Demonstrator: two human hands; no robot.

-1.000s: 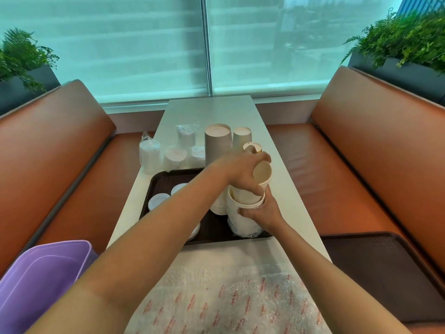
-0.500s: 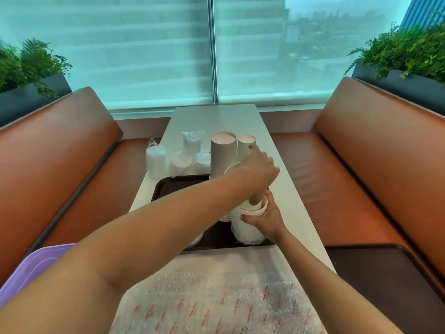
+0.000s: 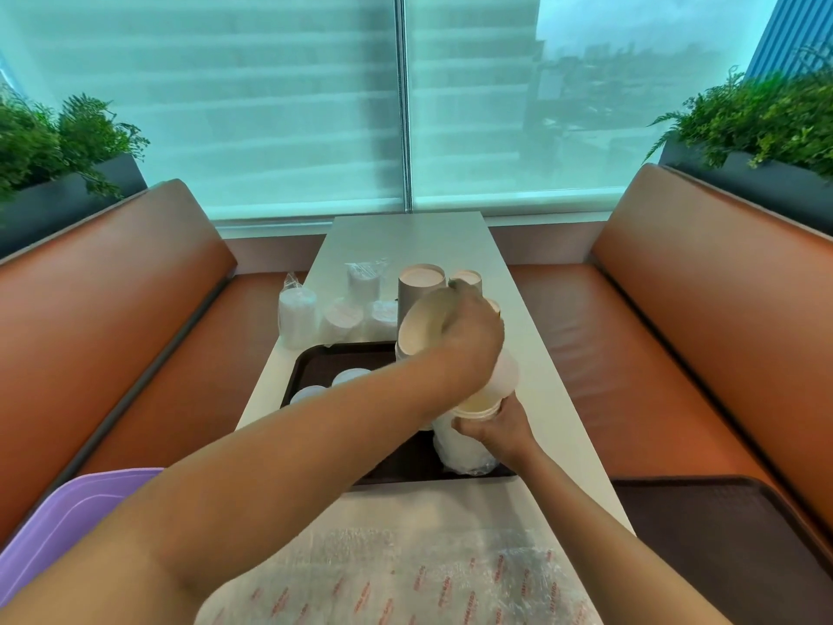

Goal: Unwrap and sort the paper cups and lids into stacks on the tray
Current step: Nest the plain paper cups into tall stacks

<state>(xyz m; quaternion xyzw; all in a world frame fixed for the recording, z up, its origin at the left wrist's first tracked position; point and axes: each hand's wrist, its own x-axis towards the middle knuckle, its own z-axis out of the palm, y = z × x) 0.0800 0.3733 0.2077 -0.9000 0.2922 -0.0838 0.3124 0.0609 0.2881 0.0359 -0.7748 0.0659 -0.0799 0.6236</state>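
The job is sitting about midway. At centre frame, the left hand (image 3: 473, 340) is gripping a paper cup (image 3: 421, 329), tipped on its side, above the tray (image 3: 315, 360). Below it, the right hand (image 3: 493, 428) is clasping a half-unwrapped stack of cups (image 3: 464, 444) standing on the tray. Some lids (image 3: 349, 376) are lying on the tray, apparently loose. Wrapped packs (image 3: 295, 318) are waiting beyond it, upper centre.

Long white table (image 3: 405, 239) between two orange benches. Bearing: one dark brown tray (image 3: 315, 360) at mid-length; wrapped packs of white lids (image 3: 295, 315) and upturned paper cups, the tallest grey (image 3: 417, 286), just beyond the tray's far edge; one sheet of clear plastic wrap with red print (image 3: 405, 575) on the near end. Right bench (image 3: 586, 354) bearing a second dark tray (image 3: 721, 534).
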